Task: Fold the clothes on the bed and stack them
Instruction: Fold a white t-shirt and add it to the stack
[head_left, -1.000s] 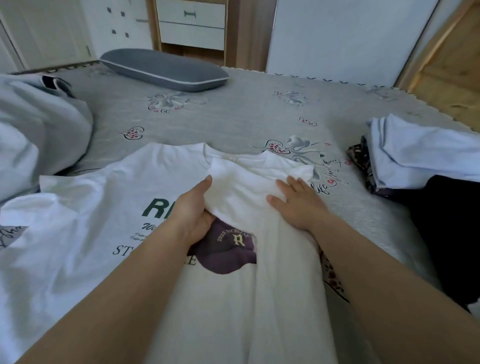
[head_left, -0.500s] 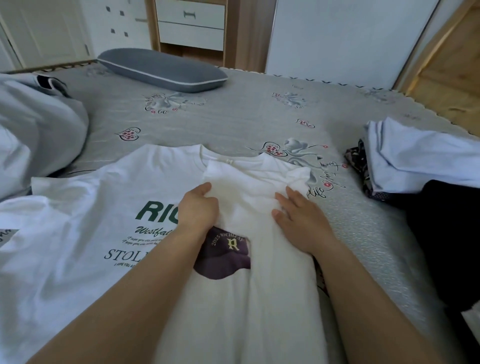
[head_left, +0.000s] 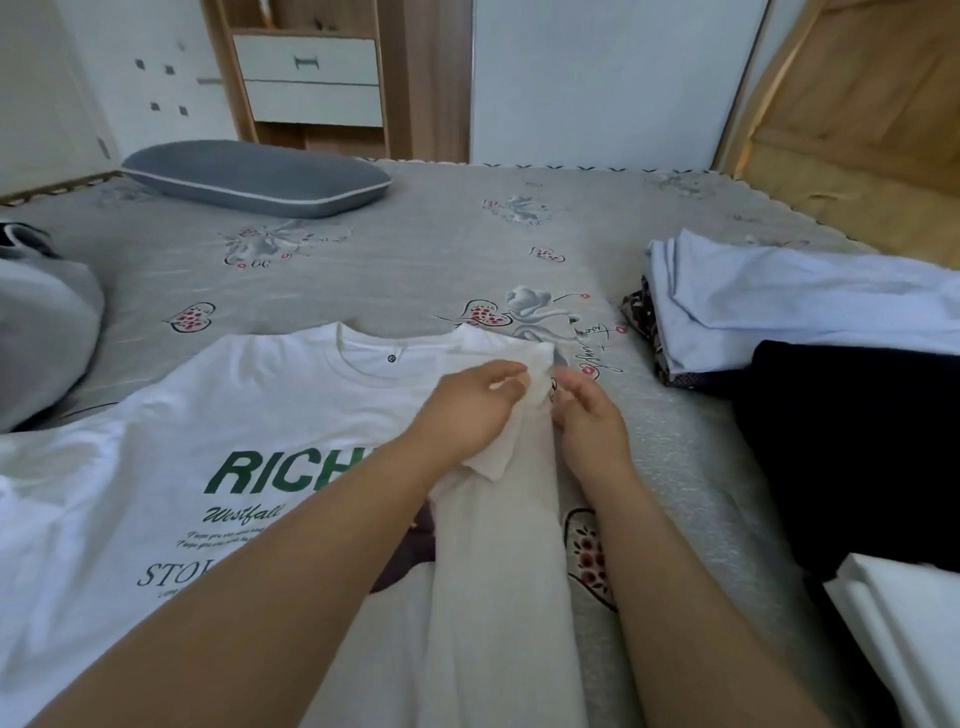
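Observation:
A white T-shirt (head_left: 218, 410) with green "RICH" lettering lies face up on the grey bedspread (head_left: 415, 260). Its right side is folded inward into a long strip (head_left: 498, 571). At the strip's top, by the shoulder, the short sleeve (head_left: 537, 364) is doubled back. My left hand (head_left: 467, 410) lies on that sleeve and pinches its fabric between thumb and fingers. My right hand (head_left: 587, 421) sits just right of the strip, fingers loosely bent and touching the sleeve's outer edge.
At the right a folded light-blue garment (head_left: 779, 306) lies over a dark patterned one (head_left: 641, 317), with a black garment (head_left: 857, 447) and folded white cloth (head_left: 909, 623) nearer me. A grey pillow (head_left: 254, 179) lies far left, a grey blanket (head_left: 41, 338) at the left edge.
Both hands moved up from the strip's middle to the shoulder. The folded flap is narrower and the sleeve is now turned back. More of the green lettering shows.

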